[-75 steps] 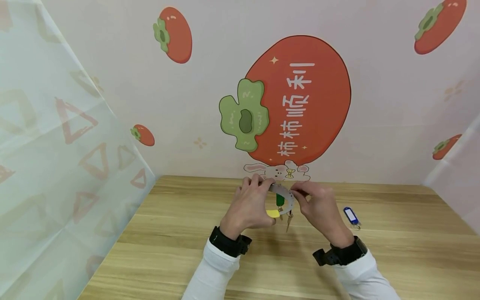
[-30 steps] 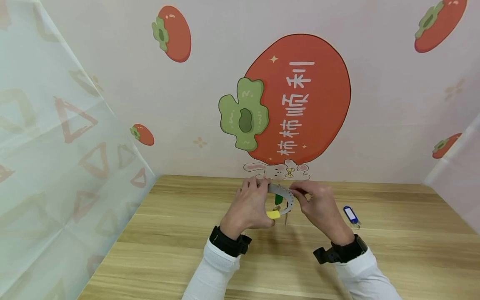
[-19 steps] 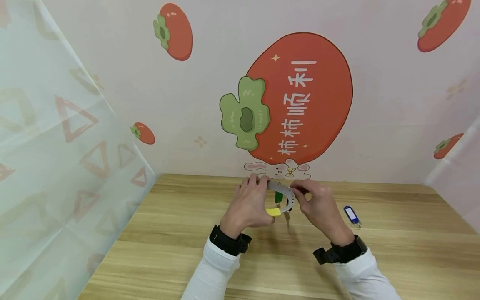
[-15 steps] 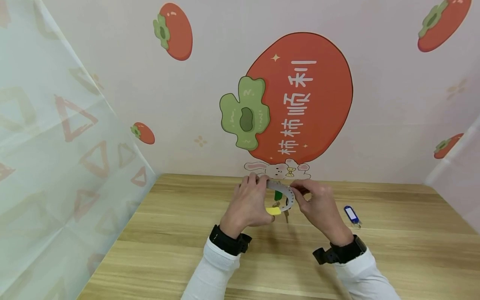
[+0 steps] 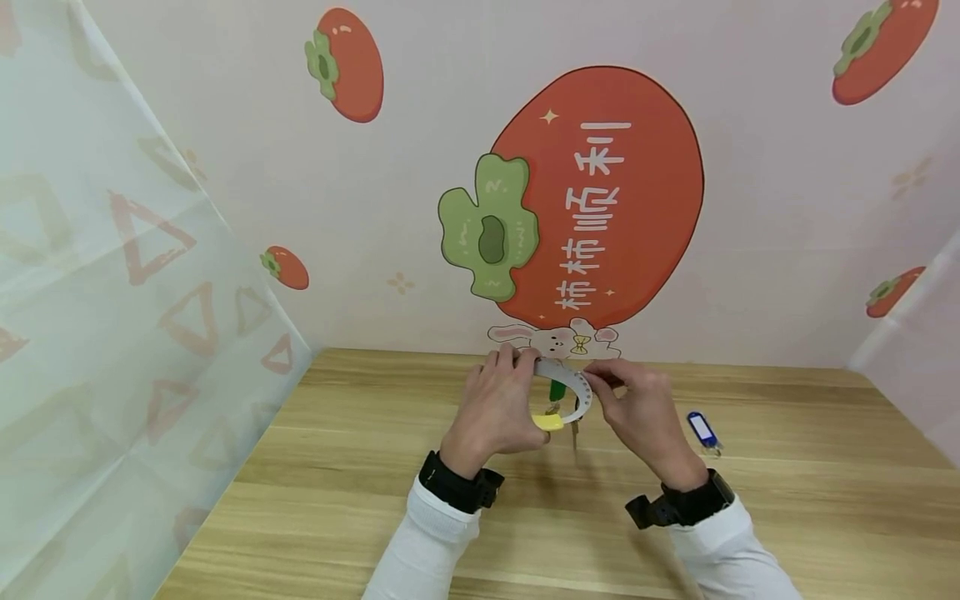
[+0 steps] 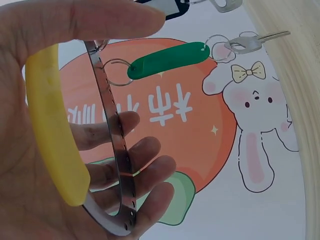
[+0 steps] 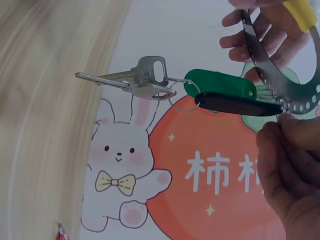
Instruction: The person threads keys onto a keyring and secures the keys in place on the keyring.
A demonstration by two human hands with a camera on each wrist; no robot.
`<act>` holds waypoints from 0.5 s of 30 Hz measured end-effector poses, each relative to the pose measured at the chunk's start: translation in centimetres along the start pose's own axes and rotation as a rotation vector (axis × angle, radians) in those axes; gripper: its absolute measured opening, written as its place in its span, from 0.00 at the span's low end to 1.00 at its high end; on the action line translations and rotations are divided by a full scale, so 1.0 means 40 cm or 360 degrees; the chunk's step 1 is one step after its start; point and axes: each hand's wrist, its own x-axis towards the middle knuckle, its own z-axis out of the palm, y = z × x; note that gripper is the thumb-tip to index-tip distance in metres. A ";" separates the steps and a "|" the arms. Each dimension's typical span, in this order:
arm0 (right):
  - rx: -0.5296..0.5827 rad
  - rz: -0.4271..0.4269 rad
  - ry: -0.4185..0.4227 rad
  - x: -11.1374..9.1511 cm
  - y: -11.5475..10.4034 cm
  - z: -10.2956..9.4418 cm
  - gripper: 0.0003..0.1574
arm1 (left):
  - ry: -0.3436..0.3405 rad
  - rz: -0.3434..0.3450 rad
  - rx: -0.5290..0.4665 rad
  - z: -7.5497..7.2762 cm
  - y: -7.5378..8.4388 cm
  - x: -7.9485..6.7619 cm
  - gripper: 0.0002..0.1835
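Left hand [image 5: 491, 407] is curled round a grey metal hoop [image 5: 572, 377], fingers over its top and thumb by its yellow grip [image 6: 55, 130], while the right hand [image 5: 643, 417] pinches the small ring [image 7: 283, 106] of a black tag [image 7: 237, 104] right at the hoop's edge. Held up above the table [image 5: 300, 508], the hoop is a curved band pierced with a row of small holes, and a green tag [image 6: 170, 61] hangs at it on a wire ring [image 6: 118, 73]. Two thin keys [image 7: 145, 74] dangle below the tags, overlapping in the right wrist view.

Fingertips cover part of the black tag's ring, so I cannot tell whether it passes through a hole. The left thumb and the top edge cut off the black tag in the left wrist view, and from the head the hoop hides much of both tags.

To the right of the right hand, well apart from the hoop, a blue tag [image 5: 702, 429] with a white label lies on the table. A red thing [image 7: 62, 235] pokes in at the bottom of the right wrist view, too cropped to name; a printed backdrop [image 5: 225, 58] stands behind the table
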 end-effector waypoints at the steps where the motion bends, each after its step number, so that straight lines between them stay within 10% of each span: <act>1: 0.0004 -0.0020 -0.0004 0.000 0.001 -0.002 0.12 | -0.0003 0.0008 -0.0003 0.000 0.000 0.000 0.49; 15: 0.0034 -0.0049 -0.0001 -0.001 0.016 -0.007 0.15 | 0.0033 -0.0004 -0.0041 0.002 0.002 0.002 0.48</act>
